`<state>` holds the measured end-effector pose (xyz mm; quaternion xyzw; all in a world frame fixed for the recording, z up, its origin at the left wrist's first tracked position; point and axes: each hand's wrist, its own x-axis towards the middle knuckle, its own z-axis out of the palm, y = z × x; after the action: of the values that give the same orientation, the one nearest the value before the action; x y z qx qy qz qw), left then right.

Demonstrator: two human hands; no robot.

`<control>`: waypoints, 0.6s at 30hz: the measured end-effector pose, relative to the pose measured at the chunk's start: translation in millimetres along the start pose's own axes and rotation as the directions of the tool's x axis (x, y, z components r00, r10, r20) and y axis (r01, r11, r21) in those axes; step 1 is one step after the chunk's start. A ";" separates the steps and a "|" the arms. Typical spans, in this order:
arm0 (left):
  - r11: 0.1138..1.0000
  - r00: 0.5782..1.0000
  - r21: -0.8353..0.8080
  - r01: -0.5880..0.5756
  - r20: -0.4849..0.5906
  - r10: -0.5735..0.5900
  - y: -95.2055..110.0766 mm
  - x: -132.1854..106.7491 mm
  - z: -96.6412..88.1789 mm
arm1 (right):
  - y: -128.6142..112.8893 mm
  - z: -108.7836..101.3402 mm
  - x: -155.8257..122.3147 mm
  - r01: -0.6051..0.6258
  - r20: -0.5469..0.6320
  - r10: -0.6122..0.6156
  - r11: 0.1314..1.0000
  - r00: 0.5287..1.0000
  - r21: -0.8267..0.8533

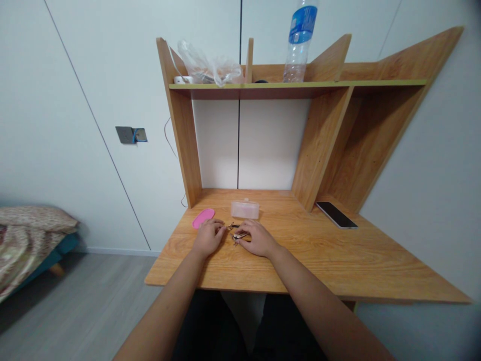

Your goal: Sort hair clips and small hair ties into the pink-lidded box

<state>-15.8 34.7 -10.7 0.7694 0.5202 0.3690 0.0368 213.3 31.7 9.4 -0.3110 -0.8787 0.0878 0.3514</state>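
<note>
Left hand [209, 237] | right hand [259, 238] | both touching | small shiny metal tool [236, 232]

White panelled wall [56, 125], grey plank floor [82, 311], wooden desk [338, 271] with built-in shelf [323, 84], floral-covered bed [26, 245] at left

place: home bedroom | shown by: bed [26, 240], wooden study desk [300, 260]

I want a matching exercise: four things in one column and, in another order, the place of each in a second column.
Things:
1. pink oval plastic case
2. translucent rectangular plastic box
3. black smartphone
4. clear plastic bottle with blue label

Places:
A. upper wooden shelf
B. wooden desk, beside the wooden divider
C. desk, just beyond the left hand
D. desk, near the back panel

Pairs: 1-C; 2-D; 3-B; 4-A
</note>
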 end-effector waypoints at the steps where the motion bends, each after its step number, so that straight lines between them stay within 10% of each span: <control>1: 1.000 1.000 0.000 0.003 -0.003 -0.003 0.4 -0.1 -0.4 | 0.1 0.1 0.1 -0.005 -0.002 0.005 1.000 1.000 0.004; 18: 0.998 0.996 -0.016 -0.067 0.055 0.067 14.0 -3.1 -6.6 | 8.0 -0.6 2.5 -0.093 -0.050 0.091 0.995 0.995 -0.039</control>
<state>-9.6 23.6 -1.4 0.7960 0.4903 0.3522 0.0440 216.2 39.5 8.2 -0.3602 -0.8564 0.0781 0.3615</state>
